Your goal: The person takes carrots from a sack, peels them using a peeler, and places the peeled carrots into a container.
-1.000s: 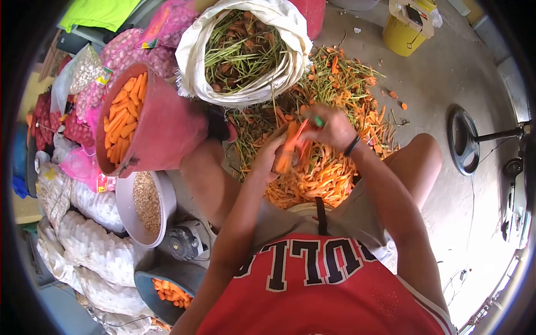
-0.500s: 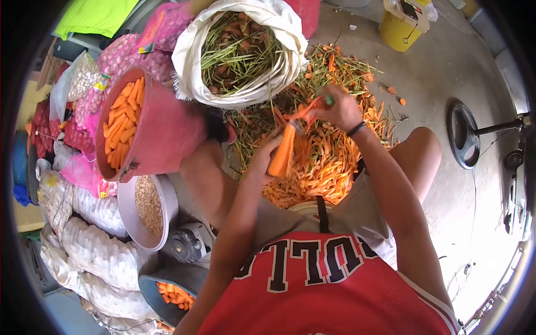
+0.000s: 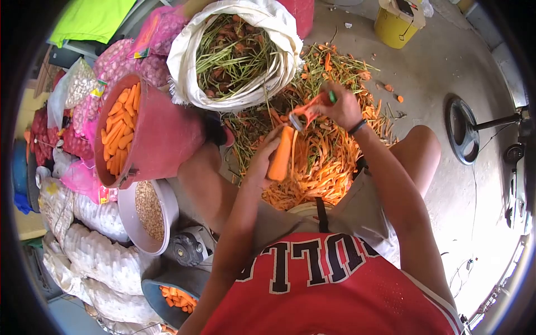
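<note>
My left hand is closed around a thick, mostly peeled carrot, its upper end pointing away from me. In my right hand is an orange peeler with a green spot near the grip. The peeler's metal blade sits close to the carrot's far end, and a thin strip of peel hangs beside the carrot. Whether the blade touches the carrot I cannot tell. Beneath both hands lies a wide heap of carrot peelings mixed with green stems.
A white sack of carrots with stems stands ahead. On the left, a tilted red bucket holds peeled carrots, near a pale tub and a dark bucket of carrot pieces. A yellow bucket and round black base stand right.
The peeler has drawn slightly back from the carrot's far end, and its blade now shows more plainly. My left hand keeps its hold on the carrot.
</note>
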Tool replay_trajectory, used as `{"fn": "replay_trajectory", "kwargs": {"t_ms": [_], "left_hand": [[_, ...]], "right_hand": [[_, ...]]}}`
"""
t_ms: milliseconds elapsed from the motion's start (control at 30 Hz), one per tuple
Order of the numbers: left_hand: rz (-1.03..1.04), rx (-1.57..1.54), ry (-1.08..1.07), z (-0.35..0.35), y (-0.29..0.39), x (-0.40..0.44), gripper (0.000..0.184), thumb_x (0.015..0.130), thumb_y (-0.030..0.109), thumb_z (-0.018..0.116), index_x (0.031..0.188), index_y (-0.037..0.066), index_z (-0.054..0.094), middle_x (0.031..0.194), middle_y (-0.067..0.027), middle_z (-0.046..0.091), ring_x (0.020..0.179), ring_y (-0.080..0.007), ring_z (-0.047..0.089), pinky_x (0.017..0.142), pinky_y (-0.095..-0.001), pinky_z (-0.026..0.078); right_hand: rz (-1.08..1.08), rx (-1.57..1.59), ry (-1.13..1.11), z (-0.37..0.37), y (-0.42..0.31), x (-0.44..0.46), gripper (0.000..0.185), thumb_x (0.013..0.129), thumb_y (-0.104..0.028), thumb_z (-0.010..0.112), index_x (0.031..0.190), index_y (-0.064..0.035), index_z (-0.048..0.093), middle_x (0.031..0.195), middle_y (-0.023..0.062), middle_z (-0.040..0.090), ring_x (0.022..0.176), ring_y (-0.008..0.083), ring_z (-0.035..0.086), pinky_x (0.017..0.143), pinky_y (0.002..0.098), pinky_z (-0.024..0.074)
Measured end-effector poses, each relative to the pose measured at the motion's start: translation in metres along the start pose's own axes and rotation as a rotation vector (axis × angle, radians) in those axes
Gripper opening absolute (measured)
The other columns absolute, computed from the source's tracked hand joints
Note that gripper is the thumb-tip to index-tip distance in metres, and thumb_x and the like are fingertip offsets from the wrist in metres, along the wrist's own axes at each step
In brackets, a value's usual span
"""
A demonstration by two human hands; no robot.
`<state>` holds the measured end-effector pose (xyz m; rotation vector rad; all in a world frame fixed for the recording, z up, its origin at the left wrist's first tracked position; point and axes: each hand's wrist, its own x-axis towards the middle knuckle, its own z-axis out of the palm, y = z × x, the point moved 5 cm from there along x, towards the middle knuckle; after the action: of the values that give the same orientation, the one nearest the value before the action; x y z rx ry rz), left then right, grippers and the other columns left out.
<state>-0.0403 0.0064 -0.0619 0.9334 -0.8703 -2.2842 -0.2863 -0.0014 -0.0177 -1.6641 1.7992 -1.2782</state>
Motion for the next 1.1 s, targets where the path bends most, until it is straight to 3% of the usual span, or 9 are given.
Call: {"fn": "replay_trajectory", "kwargs": {"t_ms": [133,200,400,600,700,800,900,933,1100], "left_hand": [[0.023,-0.176,0.063,-0.002,0.003,0.011,0.043,0.101,0.021,0.046,0.143,0.010,0.043,0.124,-0.0073,0.060,0.096,-0.0173,0.064,0.077,-0.0298,0.056],[0.032,-0.145,0.104,-0.005,-0.001,0.009,0.042,0.101,0.025,0.046,0.139,0.009,0.046,0.122,-0.0092,0.060,0.094,-0.0194,0.064,0.077,-0.0338,0.056],[-0.035,-0.042,0.000,-0.007,-0.003,0.002,0.039,0.100,0.027,0.049,0.134,0.009,0.051,0.110,-0.0096,0.062,0.087,-0.0164,0.065,0.070,-0.0346,0.057],[0.043,-0.094,0.057,-0.007,-0.003,0.014,0.039,0.101,0.027,0.046,0.133,0.006,0.051,0.118,-0.0097,0.062,0.094,-0.0168,0.065,0.075,-0.0319,0.057],[0.001,-0.003,0.049,-0.007,-0.006,0.005,0.046,0.100,0.025,0.049,0.142,0.007,0.045,0.121,-0.0089,0.061,0.094,-0.0162,0.063,0.075,-0.0319,0.057],[0.013,0.002,-0.047,-0.003,0.001,0.002,0.047,0.099,0.022,0.050,0.143,0.008,0.043,0.121,-0.0085,0.060,0.092,-0.0157,0.064,0.070,-0.0310,0.057],[0.055,-0.133,0.050,-0.001,0.005,0.007,0.047,0.101,0.023,0.047,0.145,0.008,0.040,0.117,-0.0082,0.062,0.088,-0.0162,0.066,0.066,-0.0303,0.058],[0.063,-0.099,0.050,0.002,0.004,0.008,0.046,0.101,0.023,0.046,0.144,0.009,0.041,0.117,-0.0085,0.062,0.088,-0.0170,0.065,0.066,-0.0313,0.058],[-0.020,0.027,0.001,-0.007,-0.006,-0.002,0.045,0.102,0.023,0.044,0.145,0.010,0.041,0.114,-0.0080,0.062,0.084,-0.0177,0.065,0.068,-0.0325,0.057]], "right_hand": [[-0.373,0.053,-0.247,0.034,-0.069,-0.035,0.057,0.068,-0.033,0.087,0.119,-0.0165,0.068,0.091,0.0068,0.066,0.079,0.0214,0.067,0.071,0.0360,0.0576],[-0.413,0.029,-0.229,0.036,-0.074,-0.037,0.060,0.061,-0.030,0.092,0.110,-0.0057,0.068,0.086,0.0100,0.064,0.075,0.0251,0.065,0.070,0.0343,0.0551],[0.032,-0.015,-0.032,-0.003,-0.006,0.004,0.046,0.068,-0.028,0.089,0.102,-0.0057,0.067,0.077,0.0060,0.067,0.067,0.0174,0.066,0.062,0.0326,0.0564],[-0.450,0.000,-0.237,0.037,-0.079,-0.038,0.059,0.064,-0.029,0.091,0.114,-0.0075,0.068,0.092,0.0113,0.066,0.079,0.0254,0.067,0.072,0.0370,0.0556],[-0.092,-0.064,-0.144,0.014,-0.033,-0.011,0.057,0.065,-0.029,0.090,0.111,-0.0044,0.067,0.090,0.0109,0.067,0.074,0.0208,0.066,0.068,0.0341,0.0551],[0.006,-0.043,-0.005,-0.001,-0.003,0.000,0.060,0.065,-0.035,0.089,0.111,-0.0054,0.066,0.080,0.0093,0.067,0.067,0.0217,0.067,0.063,0.0346,0.0562],[-0.226,0.035,-0.200,0.032,-0.046,-0.030,0.061,0.067,-0.035,0.087,0.121,-0.0145,0.067,0.088,0.0072,0.068,0.075,0.0228,0.067,0.069,0.0333,0.0578],[-0.488,0.029,-0.213,0.040,-0.071,-0.038,0.059,0.068,-0.035,0.087,0.121,-0.0189,0.067,0.090,0.0054,0.068,0.077,0.0225,0.067,0.070,0.0333,0.0580],[-0.139,-0.100,-0.056,0.011,-0.024,-0.005,0.053,0.064,-0.034,0.089,0.106,-0.0082,0.068,0.081,0.0069,0.065,0.068,0.0197,0.065,0.062,0.0350,0.0557]]}}
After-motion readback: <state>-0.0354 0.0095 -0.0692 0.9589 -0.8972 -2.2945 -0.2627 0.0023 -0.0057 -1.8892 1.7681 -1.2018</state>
